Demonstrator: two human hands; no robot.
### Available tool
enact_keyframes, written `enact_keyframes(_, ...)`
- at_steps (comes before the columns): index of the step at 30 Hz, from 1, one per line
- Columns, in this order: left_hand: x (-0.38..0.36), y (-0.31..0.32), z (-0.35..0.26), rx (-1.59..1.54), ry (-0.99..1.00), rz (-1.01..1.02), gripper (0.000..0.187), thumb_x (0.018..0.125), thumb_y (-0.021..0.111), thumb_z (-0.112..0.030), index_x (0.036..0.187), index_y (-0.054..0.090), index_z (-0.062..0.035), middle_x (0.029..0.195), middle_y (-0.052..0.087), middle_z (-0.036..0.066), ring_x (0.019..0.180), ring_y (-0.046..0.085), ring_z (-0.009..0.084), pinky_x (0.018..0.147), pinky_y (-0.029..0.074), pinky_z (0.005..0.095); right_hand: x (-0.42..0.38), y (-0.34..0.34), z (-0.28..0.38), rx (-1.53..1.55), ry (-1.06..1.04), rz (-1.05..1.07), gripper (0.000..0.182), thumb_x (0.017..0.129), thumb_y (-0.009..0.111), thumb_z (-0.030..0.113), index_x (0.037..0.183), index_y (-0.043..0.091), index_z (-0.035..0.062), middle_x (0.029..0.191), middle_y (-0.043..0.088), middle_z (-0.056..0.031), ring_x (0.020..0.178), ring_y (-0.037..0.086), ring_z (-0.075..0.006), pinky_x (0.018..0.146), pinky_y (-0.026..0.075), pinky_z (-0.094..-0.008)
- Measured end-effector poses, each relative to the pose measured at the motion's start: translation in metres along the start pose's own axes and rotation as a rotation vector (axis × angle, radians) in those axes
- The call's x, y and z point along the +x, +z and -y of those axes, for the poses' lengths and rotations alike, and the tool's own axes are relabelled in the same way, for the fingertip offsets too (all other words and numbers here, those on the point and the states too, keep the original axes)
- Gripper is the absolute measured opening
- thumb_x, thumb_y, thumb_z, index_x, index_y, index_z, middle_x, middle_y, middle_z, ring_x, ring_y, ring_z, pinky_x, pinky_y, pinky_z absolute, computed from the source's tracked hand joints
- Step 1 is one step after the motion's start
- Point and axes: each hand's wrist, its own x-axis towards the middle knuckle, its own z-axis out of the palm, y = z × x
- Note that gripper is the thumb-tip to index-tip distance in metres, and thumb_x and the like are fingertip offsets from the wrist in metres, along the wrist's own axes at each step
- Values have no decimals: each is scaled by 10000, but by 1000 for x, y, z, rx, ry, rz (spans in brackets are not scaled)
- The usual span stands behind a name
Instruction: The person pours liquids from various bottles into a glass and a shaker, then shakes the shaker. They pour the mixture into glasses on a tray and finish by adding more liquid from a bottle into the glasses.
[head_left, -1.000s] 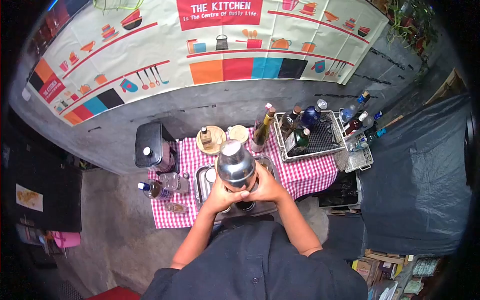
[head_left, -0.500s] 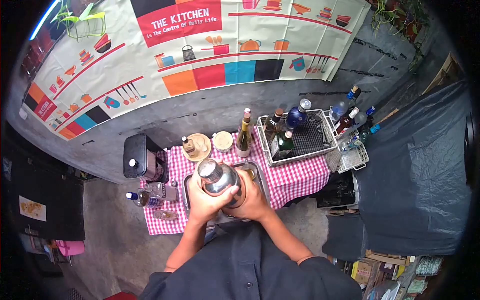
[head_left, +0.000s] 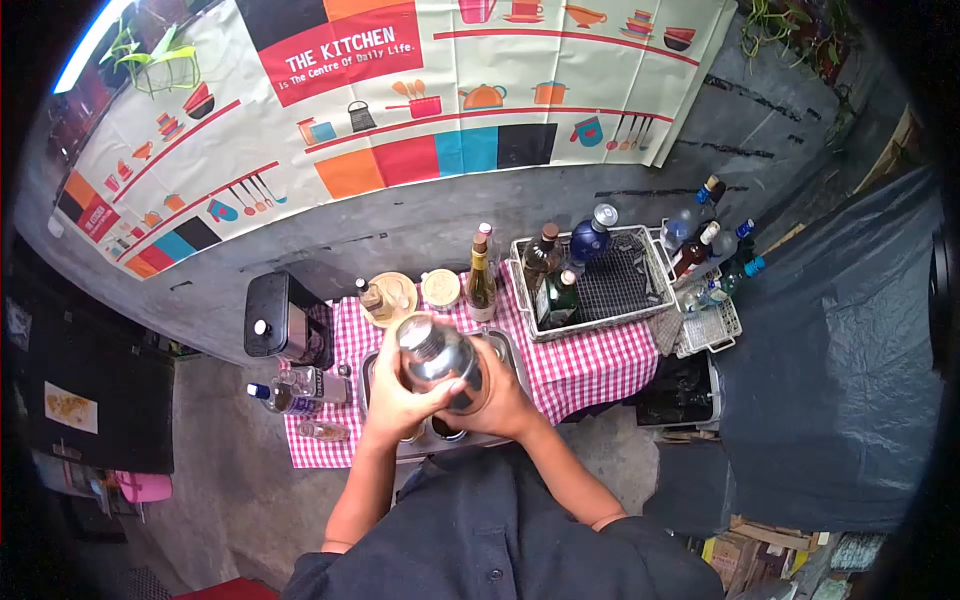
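A shiny metal cocktail shaker [head_left: 438, 358] is gripped between both hands above the table, tilted with its capped end up and to the left. My left hand [head_left: 400, 402] wraps its left side, the thumb across the front. Around the right side closes my right hand [head_left: 503, 400], its fingers partly hidden. Below them lies a metal tray [head_left: 517, 352], mostly covered by hands and shaker. A dark opening of a small container [head_left: 449, 430] shows on it under the shaker.
A wire basket [head_left: 590, 326] with several bottles stands to the right on the checkered tablecloth [head_left: 610, 350]. Behind the tray are a tall wine bottle [head_left: 481, 290], a lidded jar [head_left: 440, 288] and a wooden plate [head_left: 388, 283]. Clear bottles [head_left: 318, 384] and a black dispenser [head_left: 272, 315] stand left.
The shaker shifts slightly within the same two-handed hold and looks blurred by motion. My view has also moved a little, and the small container's opening now shows below the shaker.
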Motion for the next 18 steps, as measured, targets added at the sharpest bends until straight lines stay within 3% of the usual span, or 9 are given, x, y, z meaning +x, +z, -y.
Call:
enact_keyframes(1, -3, 8, -4, -36, -3, -95, 793, 677, 859, -139, 1318, 408, -23, 1192, 558, 110, 1120, 567, 206, 916, 491, 328, 3, 3, -4, 7, -46, -96, 927, 644, 883, 221, 1364, 344, -7, 1240, 571, -203, 1176, 578, -274, 992, 466, -374)
enact_keyframes(4, -2, 21, 4, 103, 137, -289, 756, 673, 856, -85, 1292, 425, -24, 1169, 553, 91, 1086, 564, 167, 901, 487, 301, 15, 4, 4, -419, -216, -174, 908, 677, 861, 264, 1365, 332, 1, 1208, 569, -271, 1090, 611, -411, 899, 517, -443)
enact_keyframes(5, 0, 23, 2, 148, 143, -347, 741, 672, 855, -72, 1278, 432, -25, 1155, 559, 86, 1067, 568, 156, 894, 486, 290, 15, 11, 9, -432, -190, -188, 894, 684, 851, 247, 1367, 328, 3, 1205, 571, -263, 1077, 609, -420, 889, 514, -448)
enact_keyframes(7, 9, 22, -1, 34, 90, -398, 606, 706, 837, -78, 1195, 485, -16, 1061, 604, 60, 942, 599, 123, 825, 497, 261, 15, 27, 5, -449, -169, -271, 884, 686, 845, 223, 1366, 328, -1, 1191, 579, -255, 1081, 606, -423, 896, 507, -453)
enact_keyframes(10, 10, 8, -4, -57, 21, -305, 450, 737, 818, -97, 1087, 553, 2, 967, 640, 42, 854, 613, 104, 779, 507, 250, 10, 40, 14, -406, -107, -302, 876, 648, 845, 159, 1351, 349, -8, 1188, 573, -254, 1099, 589, -426, 920, 485, -457)
enact_keyframes(11, 7, 2, -1, -91, 27, -276, 496, 722, 827, -113, 1116, 554, 11, 991, 645, 55, 873, 619, 110, 791, 507, 255, 9, 46, 16, -378, -53, -319, 881, 628, 848, 140, 1345, 358, -8, 1188, 571, -254, 1103, 585, -425, 923, 479, -459)
enact_keyframes(13, -1, -8, 1, -105, 110, -248, 517, 716, 820, -62, 1145, 540, 1, 990, 635, 45, 870, 619, 109, 805, 516, 262, 3, 53, 14, -380, -92, -312, 942, 575, 888, 135, 1339, 359, -14, 1170, 594, -227, 1080, 627, -345, 887, 513, -408)
enact_keyframes(18, -14, -36, 8, -263, -2, -156, 556, 687, 840, -139, 1139, 557, 14, 970, 659, 76, 914, 626, 133, 859, 505, 290, -2, 70, 23, -326, -55, -266, 916, 579, 884, 133, 1325, 372, -8, 1148, 619, -201, 1051, 638, -308, 903, 502, -388)
